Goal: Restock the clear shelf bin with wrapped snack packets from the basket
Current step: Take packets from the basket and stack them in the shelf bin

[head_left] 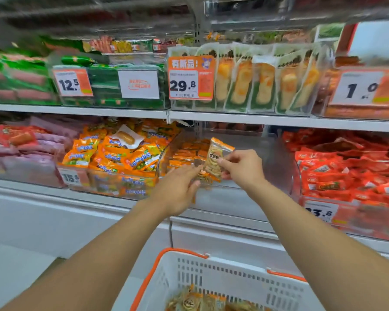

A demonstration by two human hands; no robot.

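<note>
Right hand (241, 168) pinches snack packet (216, 159) upright over clear bin (276, 153). Left hand (177, 187) blurred, grip unreadable, touching lower packets. Basket (222, 281) cut off below.

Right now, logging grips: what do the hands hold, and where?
The right hand pinches a snack packet at its right edge. The left hand touches its lower end; grip unclear.

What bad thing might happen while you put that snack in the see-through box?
The right hand only pinches the snack packet by its edge, so it might slip and drop in front of the clear shelf bin instead of inside. The left hand reaches in close to the stacked orange packets, so it might knock the neat rows crooked.
</note>
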